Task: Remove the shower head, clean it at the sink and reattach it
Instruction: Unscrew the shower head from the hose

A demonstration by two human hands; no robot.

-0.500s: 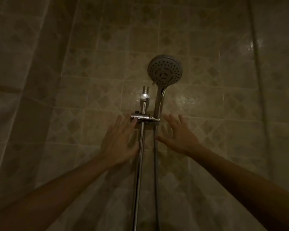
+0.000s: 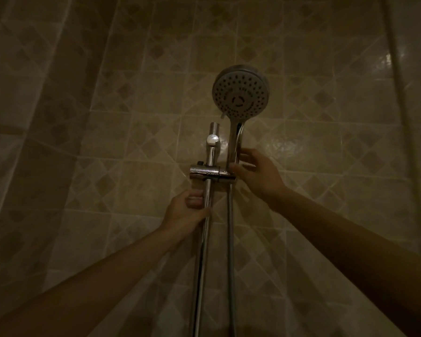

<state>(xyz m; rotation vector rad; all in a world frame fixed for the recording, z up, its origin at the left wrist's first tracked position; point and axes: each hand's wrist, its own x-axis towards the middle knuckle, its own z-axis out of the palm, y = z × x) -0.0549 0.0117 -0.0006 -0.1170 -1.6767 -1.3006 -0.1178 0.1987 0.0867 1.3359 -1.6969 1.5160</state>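
Observation:
A round grey shower head point(image 2: 240, 93) with a chrome handle stands upright in the chrome holder point(image 2: 209, 173) on the vertical slide rail point(image 2: 206, 239). My right hand point(image 2: 258, 177) has thumb and fingers curled round the lower part of the handle, just above the holder. My left hand point(image 2: 187, 214) grips the slide rail a little below the holder. The metal hose point(image 2: 231, 251) hangs straight down from the handle's base, right of the rail.
A beige tiled wall point(image 2: 326, 142) with a diamond pattern fills the view in dim light. A pale shower curtain point(image 2: 22, 117) hangs along the left side. A thin vertical pipe or pole point(image 2: 399, 81) runs down the right.
Both hands were spread flat near the holder. Now the right hand has risen and closed round the shower handle, and the left has closed round the rail.

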